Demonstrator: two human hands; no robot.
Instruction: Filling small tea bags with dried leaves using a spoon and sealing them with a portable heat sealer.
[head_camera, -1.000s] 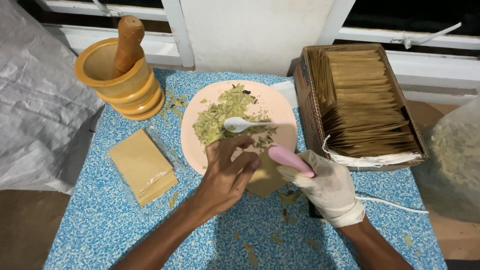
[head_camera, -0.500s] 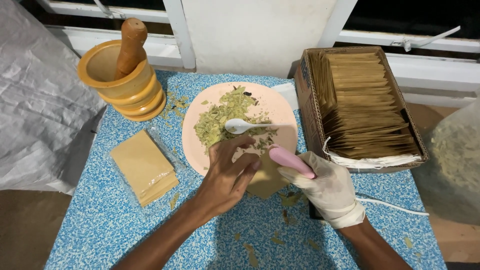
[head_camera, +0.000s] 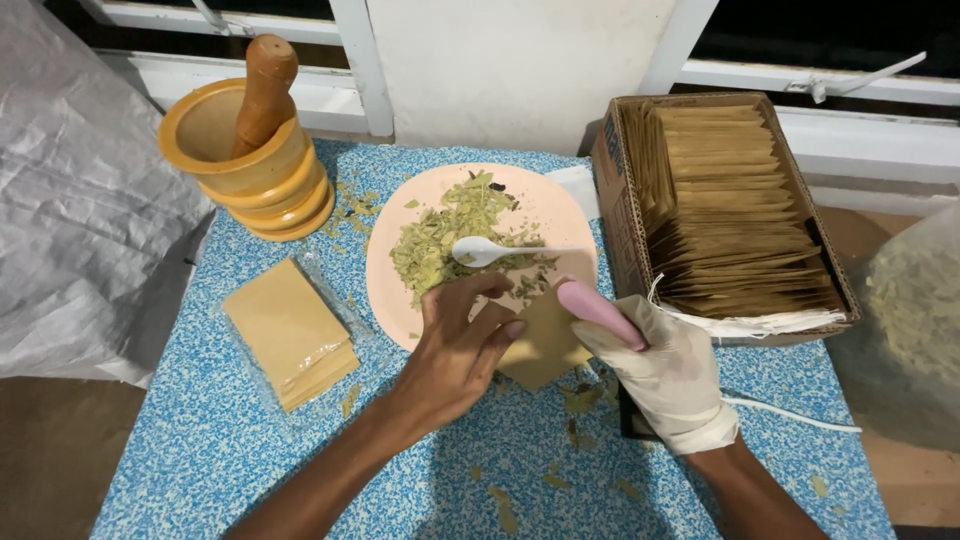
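The paper pouch (head_camera: 545, 340) should be held open steadily by the bare left hand (head_camera: 455, 350) while the pink spoon handle (head_camera: 598, 312), gripped in the gloved right hand (head_camera: 665, 375), is kept level over the plate (head_camera: 385, 275).

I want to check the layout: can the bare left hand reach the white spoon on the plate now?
Probably yes. The left hand rests at the edge of the pink plate, and the white spoon lies just beyond its fingertips with only dried leaves between.

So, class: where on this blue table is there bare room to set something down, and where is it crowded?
Free: the near-left table top, below the stack of tan packets. Crowded: the middle, where the left hand and gloved right hand meet at the pink plate; mortar and box fill the far corners.
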